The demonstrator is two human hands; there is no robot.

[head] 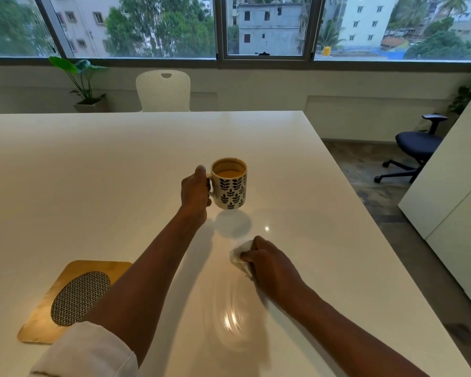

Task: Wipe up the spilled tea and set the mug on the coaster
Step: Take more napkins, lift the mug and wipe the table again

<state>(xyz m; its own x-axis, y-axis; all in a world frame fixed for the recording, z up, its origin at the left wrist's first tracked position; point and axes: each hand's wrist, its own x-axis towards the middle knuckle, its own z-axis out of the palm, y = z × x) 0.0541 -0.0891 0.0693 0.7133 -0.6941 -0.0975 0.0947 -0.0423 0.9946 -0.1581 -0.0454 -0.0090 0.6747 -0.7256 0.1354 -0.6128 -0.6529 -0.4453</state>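
The left hand (196,190) grips the handle of the mug (229,183), fingers curled round it and thumb lying up along its top. The mug sits just right of those fingers, upright, its base appearing lifted a little above the table (120,164), with a round shadow on the surface below and slightly nearer the person. It is cream with dark leaf sprigs and holds light brown tea (about half full, with a brown ring stained round the inner wall).

The right hand (269,263) is closed over a wad of white cloth (241,254), pressing it on the table. The cloth pokes out from under the fingertips on the hand's left side, and the knuckles cover the rest. It lies nearer the person than the mug and slightly to its right, apart from it. Nearer still, a faint streaky sheen (230,317) marks the tabletop; whether it is wetness or blurred glare I cannot tell.

The coaster (74,300), a golden square with rounded corners and a dark woven oval in its middle, lies flat at the lower left, well apart from the mug and partly hidden by the left forearm and its rolled white sleeve (93,352).

Beyond the table stand a white chair (163,91), a plant (85,80) and, off right, a dark chair (416,148).
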